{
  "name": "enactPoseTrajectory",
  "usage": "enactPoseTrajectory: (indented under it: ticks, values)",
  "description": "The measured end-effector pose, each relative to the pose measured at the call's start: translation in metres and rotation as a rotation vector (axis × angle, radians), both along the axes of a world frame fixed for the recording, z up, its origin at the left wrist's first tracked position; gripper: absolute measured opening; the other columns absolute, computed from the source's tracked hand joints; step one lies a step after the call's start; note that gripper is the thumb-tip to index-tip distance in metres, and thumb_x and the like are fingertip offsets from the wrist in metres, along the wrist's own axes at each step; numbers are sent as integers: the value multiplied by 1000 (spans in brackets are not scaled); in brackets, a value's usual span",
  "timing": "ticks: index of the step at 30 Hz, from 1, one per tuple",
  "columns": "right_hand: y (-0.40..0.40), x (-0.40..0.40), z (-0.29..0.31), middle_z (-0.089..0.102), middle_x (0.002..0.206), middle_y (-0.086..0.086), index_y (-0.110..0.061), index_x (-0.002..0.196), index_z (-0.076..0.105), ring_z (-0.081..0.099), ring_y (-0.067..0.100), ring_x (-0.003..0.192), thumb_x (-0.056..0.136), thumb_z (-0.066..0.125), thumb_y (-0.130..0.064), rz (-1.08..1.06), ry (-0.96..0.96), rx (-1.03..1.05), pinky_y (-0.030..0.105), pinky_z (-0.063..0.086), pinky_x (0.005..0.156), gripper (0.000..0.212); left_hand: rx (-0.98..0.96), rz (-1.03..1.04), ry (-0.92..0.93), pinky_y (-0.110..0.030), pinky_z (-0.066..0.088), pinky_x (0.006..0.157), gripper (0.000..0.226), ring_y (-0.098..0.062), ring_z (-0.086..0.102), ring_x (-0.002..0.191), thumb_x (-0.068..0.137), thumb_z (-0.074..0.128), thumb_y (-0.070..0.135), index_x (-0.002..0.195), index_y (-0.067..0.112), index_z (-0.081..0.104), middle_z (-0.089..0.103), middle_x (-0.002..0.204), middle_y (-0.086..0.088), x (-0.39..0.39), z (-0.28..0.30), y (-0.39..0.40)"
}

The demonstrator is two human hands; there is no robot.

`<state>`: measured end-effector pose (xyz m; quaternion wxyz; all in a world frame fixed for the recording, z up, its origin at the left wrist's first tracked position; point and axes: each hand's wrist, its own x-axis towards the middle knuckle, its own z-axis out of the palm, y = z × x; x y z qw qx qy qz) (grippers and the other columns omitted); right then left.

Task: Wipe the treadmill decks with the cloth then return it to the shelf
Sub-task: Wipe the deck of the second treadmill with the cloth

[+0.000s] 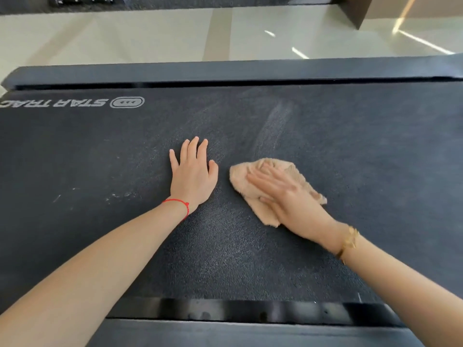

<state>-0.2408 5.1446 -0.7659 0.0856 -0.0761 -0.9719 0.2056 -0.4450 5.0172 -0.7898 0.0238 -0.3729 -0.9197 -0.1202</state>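
**Hands on treadmill belt: one flat and bare, one pressing the cloth**

Left hand (193, 175) lies palm down on the treadmill belt (350, 136), fingers extended and slightly spread, thumb out to the side; it holds nothing. Its forearm reaches in from the lower left corner, nearly straight, with a red string bracelet (178, 203) at the wrist.

Right hand (288, 196) enters from the lower right, the forearm angled up and to the left, a gold bracelet (348, 242) at the wrist. Its palm rests flat on top of the cloth (253, 181), fingers stretched out and pointing left; the fingers are motion-blurred, so the exact spread cannot be judged. No curled grasp is seen (the hand presses on the cloth and does not clench it).

That peach-coloured cloth is crumpled on the belt just right of the left hand, not touching it. Part of it is covered by the right hand.

White lettering (52, 102) at the upper left of the belt reads upside down and is cut off by the frame edge. Pale streaks (273, 121) cross the belt beyond the cloth. Dark side rails (225, 71) border the belt above and below; a pale glossy floor (150, 33) lies beyond.
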Motion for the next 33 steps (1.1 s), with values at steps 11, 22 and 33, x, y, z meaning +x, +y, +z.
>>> enactPoseTrajectory:
  ticks: [11,22,33]
  values:
    - [10,2,-1,34,155,4,-13,147,39,20,24,148,102,46,-16,-338,29,-22,31,7,122,46,29,-14,-15,-57,8,120,56,-26,15,150,101,35,31,153,13,28,24,161,-8,1,0,-2]
    - [-77,64,-3,36,154,-2,-17,147,41,23,16,147,97,51,-11,-32,22,36,30,7,122,51,29,-31,-11,-56,7,121,55,-26,13,151,103,33,31,154,12,26,22,162,-9,2,1,-6]
    - [-58,48,-6,31,156,5,-12,147,39,16,28,149,100,48,-12,-272,20,34,38,2,123,48,19,-25,-5,-56,8,121,55,-28,14,150,103,34,29,154,11,27,23,162,-10,4,2,-6]
